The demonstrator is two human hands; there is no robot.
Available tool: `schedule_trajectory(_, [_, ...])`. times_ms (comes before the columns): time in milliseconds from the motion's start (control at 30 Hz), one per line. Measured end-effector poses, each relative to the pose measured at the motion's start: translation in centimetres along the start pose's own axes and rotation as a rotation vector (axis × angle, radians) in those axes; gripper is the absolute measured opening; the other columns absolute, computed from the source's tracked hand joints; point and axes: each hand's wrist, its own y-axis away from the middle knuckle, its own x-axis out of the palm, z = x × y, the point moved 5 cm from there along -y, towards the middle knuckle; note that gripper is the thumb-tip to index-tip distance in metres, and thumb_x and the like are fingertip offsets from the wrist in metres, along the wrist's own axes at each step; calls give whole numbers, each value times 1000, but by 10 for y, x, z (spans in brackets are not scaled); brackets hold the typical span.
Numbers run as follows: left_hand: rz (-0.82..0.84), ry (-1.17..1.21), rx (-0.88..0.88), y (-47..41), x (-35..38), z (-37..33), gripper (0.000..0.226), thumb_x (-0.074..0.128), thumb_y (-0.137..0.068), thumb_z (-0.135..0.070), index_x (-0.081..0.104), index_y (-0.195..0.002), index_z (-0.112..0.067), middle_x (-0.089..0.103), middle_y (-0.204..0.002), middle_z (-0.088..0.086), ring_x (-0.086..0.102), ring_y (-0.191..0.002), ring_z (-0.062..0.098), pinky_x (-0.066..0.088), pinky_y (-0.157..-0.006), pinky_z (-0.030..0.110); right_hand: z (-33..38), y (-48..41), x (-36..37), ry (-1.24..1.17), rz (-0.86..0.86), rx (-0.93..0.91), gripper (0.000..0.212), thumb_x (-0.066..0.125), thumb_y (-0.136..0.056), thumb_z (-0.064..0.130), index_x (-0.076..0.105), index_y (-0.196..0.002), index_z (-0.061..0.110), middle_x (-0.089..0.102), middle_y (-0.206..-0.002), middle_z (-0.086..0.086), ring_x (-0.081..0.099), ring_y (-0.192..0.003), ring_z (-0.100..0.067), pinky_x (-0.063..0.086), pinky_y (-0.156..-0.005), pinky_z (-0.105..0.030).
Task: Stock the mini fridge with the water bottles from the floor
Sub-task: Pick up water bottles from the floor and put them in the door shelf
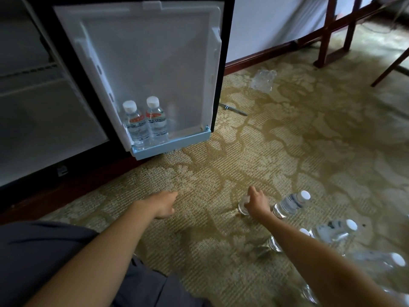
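Observation:
The mini fridge door [155,52] stands open, and two water bottles [145,122] stand upright in its pale blue bottom rack [188,140]. Several more clear bottles with white caps lie on the carpet at the right; the nearest one [290,203] lies beside my right wrist. My right hand [256,201] grips a bottle [243,206] on the carpet, which it mostly hides. My left hand [164,204] hovers low over the carpet with its fingers loosely curled, holding nothing.
Crumpled clear plastic wrap [263,79] lies on the carpet right of the door. A dark pen-like object [233,109] lies near the door's lower corner. Wooden chair legs [332,34] stand at the back right. The fridge interior [33,96] is at the left.

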Motion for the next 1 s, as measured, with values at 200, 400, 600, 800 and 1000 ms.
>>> schedule_trajectory(200, [-42,157,36,4,-10,-3,65,56,-90,-17,22,-146,-15,40,-143,13,44,-128,29,40,-103,39,47,9,-21,-126,-7,-160,29,67,-80,17,56,-104,7,65,-107,-12,59,-87,-21,50,-66,-25])
schedule_trajectory(400, [-141,383,98,8,-33,-6,83,71,-78,-14,23,-146,-18,42,-142,10,45,-127,25,41,-105,35,144,47,-55,-104,101,-560,24,71,-74,19,61,-95,12,59,-88,2,53,-79,-11,44,-63,-18])
schedule_trajectory(600, [-331,541,190,18,-63,5,58,75,-68,-9,50,-119,-13,56,-110,0,55,-100,19,48,-77,26,230,76,-88,-283,166,-778,21,73,-70,13,59,-85,19,56,-79,9,56,-75,-11,50,-68,-27])
schedule_trajectory(800, [-504,729,182,28,-86,37,59,80,-62,-23,53,-114,-19,66,-108,-2,63,-98,18,51,-88,37,284,84,-104,-164,168,-965,18,72,-72,15,61,-85,19,56,-76,15,53,-72,-5,42,-67,-21])
schedule_trajectory(1000, [-588,900,149,31,-94,53,65,75,-54,-34,55,-114,-24,66,-111,-3,62,-101,18,53,-89,38,304,75,-104,-344,284,-928,15,71,-77,12,63,-86,19,57,-77,11,56,-69,-4,47,-68,-18])
